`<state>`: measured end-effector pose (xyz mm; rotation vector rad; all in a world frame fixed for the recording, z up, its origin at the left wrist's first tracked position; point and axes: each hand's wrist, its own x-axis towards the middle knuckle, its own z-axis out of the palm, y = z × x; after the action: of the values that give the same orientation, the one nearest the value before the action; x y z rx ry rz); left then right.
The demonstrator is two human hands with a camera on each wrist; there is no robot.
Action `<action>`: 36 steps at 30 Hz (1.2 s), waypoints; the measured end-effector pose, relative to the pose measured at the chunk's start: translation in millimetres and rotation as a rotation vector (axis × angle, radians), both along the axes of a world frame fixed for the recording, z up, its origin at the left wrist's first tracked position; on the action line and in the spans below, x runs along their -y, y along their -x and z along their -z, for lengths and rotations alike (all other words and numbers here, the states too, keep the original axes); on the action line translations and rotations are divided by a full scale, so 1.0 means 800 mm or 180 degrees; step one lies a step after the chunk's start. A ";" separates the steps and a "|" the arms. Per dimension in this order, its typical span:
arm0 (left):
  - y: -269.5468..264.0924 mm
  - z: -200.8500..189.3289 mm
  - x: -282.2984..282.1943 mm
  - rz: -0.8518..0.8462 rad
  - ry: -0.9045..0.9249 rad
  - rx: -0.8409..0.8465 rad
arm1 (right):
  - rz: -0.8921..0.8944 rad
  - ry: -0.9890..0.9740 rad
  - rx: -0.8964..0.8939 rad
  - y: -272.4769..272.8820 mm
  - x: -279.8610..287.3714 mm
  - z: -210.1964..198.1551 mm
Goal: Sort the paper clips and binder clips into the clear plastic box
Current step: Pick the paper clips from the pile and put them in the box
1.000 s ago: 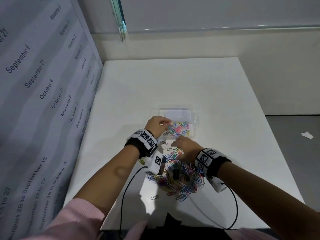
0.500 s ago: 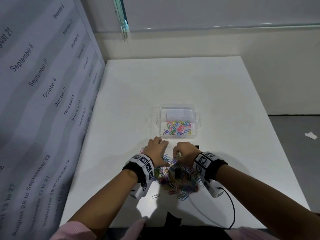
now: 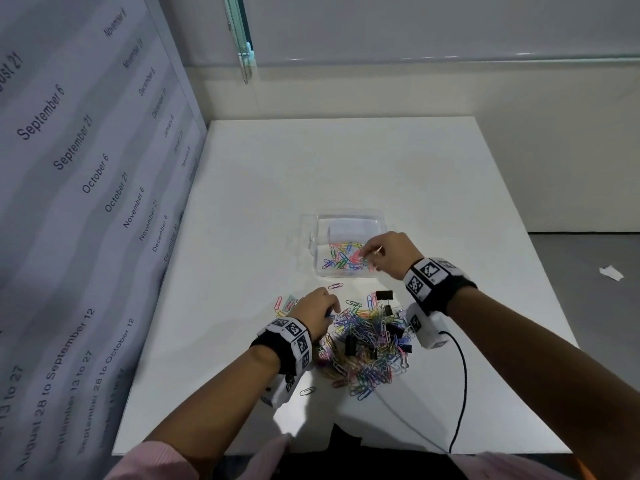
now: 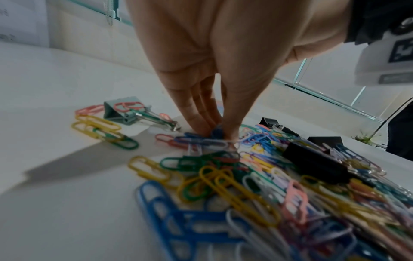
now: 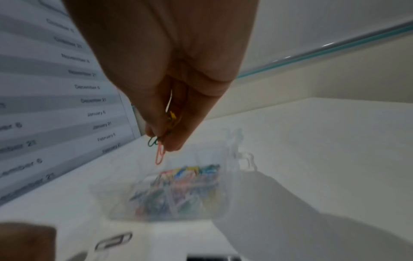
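**Right hand over box with clips; left hand pinching in the pile**

Right hand point(image 3: 388, 252) held above the near right part of the clear box point(image 3: 311, 237). Fingertips point(image 5: 173, 146) pinched on a few paper clips: a pink clip point(image 5: 159, 156) hangs down below the fingers, a green clip point(image 5: 153, 141) shows beside it, a bit of yellow higher up in the grip. Box sits mid-table point(image 3: 346, 168), beyond the pile; coloured clips lie on its floor point(image 3: 343, 259). No binder clips made out inside; contents blurred in the right wrist view.

Left hand point(image 3: 317, 310) down at the left edge of the pile point(image 3: 367, 344), thumb and fingers point(image 4: 196, 121) closed on a blue clip point(image 4: 215, 132) that lies on the heap, touching others.

Pile: mixed coloured paper clips, near table edge, between the two wrists. Black binder clips among them: one at the far edge point(image 3: 383, 294), another in the middle point(image 3: 350, 344). A grey binder clip point(image 4: 121, 111) lies left of the pile, just beside the left hand, with pink and yellow clips around it. One loose clip between pile and box point(image 3: 335, 286); another alone on the near side point(image 3: 307, 390).

Black cable point(image 3: 462, 393) runs from the right wrist unit to the table's near edge. Date-printed panel point(image 3: 86, 202) stands along the left side.
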<state>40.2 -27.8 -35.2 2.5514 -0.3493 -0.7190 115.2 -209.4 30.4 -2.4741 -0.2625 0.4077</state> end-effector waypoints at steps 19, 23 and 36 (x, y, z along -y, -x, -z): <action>-0.049 -0.043 -0.002 -0.0727 0.0716 0.0403 | -0.1043 0.0856 -0.0623 0.053 -0.003 0.055; -0.080 -0.063 0.006 -0.0772 0.0796 0.0576 | -0.1513 0.1259 -0.0453 0.076 -0.011 0.065; -0.034 -0.031 0.007 -0.0638 0.0575 -0.0003 | -0.0775 0.0484 -0.0591 0.064 -0.010 0.053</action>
<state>67.4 -33.3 -10.2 2.3733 -0.1473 -0.5857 64.4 -201.4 -11.6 -2.5375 -0.4729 0.7811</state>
